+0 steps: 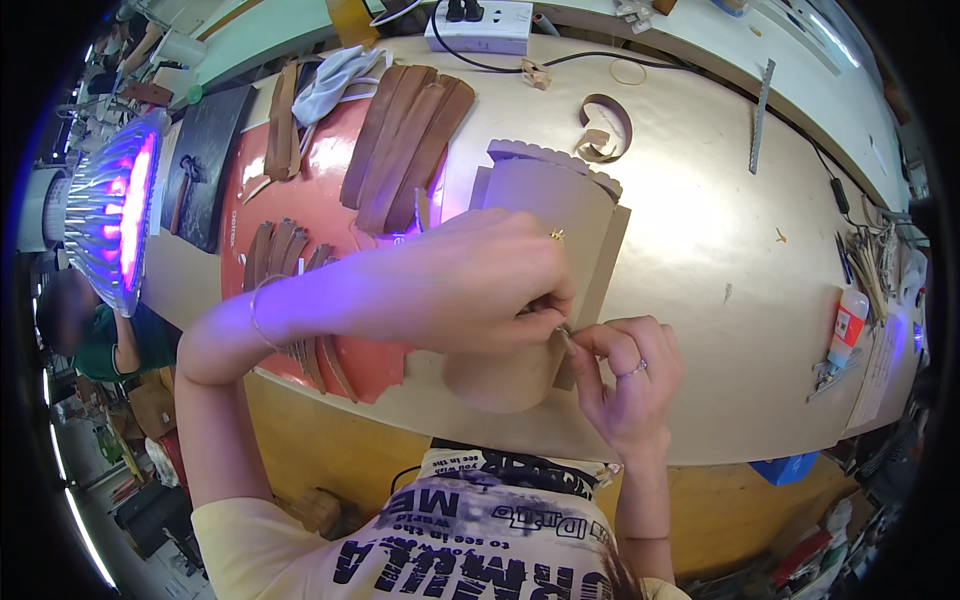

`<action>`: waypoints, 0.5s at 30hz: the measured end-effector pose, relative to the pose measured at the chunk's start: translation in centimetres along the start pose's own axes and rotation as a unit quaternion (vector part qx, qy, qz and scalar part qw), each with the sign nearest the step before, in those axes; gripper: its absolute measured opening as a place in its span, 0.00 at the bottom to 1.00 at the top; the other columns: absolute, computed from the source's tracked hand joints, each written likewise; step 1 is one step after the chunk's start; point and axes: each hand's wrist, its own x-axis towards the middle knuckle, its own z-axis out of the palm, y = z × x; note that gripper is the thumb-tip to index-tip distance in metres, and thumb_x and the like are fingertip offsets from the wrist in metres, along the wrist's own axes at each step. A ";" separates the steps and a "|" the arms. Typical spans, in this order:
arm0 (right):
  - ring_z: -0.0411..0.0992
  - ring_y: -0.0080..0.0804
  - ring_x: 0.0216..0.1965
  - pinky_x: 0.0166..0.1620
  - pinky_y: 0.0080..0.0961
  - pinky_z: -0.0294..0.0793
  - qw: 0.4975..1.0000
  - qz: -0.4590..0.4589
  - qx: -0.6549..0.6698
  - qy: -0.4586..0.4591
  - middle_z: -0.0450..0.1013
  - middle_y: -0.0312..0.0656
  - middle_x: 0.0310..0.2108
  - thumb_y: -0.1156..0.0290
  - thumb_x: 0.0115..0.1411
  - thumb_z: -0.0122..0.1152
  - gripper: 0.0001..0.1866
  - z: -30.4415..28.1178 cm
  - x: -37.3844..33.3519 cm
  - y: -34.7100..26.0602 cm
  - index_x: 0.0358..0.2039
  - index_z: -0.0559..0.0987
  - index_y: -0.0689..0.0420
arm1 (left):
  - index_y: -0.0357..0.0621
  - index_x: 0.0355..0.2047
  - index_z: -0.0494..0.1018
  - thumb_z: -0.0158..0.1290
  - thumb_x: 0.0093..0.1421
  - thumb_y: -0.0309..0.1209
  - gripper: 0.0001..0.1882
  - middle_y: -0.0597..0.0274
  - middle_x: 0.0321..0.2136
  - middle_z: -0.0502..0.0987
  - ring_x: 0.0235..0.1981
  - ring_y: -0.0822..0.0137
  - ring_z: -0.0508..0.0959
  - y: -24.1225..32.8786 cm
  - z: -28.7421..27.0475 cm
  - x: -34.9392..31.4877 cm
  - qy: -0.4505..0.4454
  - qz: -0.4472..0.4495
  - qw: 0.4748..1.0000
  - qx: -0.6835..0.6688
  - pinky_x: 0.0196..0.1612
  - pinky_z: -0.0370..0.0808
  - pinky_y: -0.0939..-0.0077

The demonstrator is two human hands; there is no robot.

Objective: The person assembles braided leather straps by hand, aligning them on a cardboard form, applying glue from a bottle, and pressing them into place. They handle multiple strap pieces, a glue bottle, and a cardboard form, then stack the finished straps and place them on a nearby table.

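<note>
A tan cardboard-like piece (550, 205) with a scalloped far edge and a straight flap along its right side lies in front of me on the table. Across it reaches my left hand (510, 275), its fingers closed in a pinch near that right side; what they grip is hidden. My right hand (630, 380), with a ring on it, meets the left fingertips from the right. Thumb and forefinger there pinch a small thin thing, too small to name. The piece's rounded near end (500, 385) shows below my left wrist.
Brown strips (410, 140) lie on a red mat (325, 170) at the left, by a glowing purple lamp (120, 210). A curled brown strip (615, 125) lies beyond. At the right stand a glue bottle (847, 330) and thin sticks (872, 260). Another person sits at far left.
</note>
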 end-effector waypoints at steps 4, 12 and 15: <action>0.69 0.30 0.25 0.28 0.27 0.61 0.999 0.005 -0.034 0.007 0.71 0.33 0.26 0.75 0.46 0.72 0.13 0.1 -0.1 -0.5 0.30 0.77 0.51 | 0.37 0.26 0.77 0.55 0.55 0.29 0.07 0.51 0.22 0.76 0.28 0.49 0.76 0.2 0.8 -0.1 0.051 0.004 0.999 0.009 0.34 0.72 0.59; 0.69 0.28 0.25 0.28 0.26 0.60 0.997 0.012 -0.076 0.031 0.71 0.31 0.26 0.73 0.48 0.71 0.12 0.7 -0.7 -1.7 0.31 0.76 0.51 | 0.35 0.27 0.78 0.54 0.56 0.28 0.07 0.48 0.23 0.77 0.29 0.48 0.77 0.8 0.9 0.1 0.054 -0.042 0.996 0.053 0.35 0.73 0.58; 0.70 0.28 0.25 0.28 0.25 0.61 0.998 0.032 -0.041 0.033 0.71 0.32 0.25 0.73 0.48 0.71 0.11 0.7 -0.7 -1.7 0.30 0.76 0.51 | 0.34 0.28 0.78 0.54 0.57 0.28 0.08 0.48 0.24 0.77 0.31 0.48 0.77 1.0 0.2 0.1 0.030 -0.064 0.997 0.025 0.36 0.73 0.59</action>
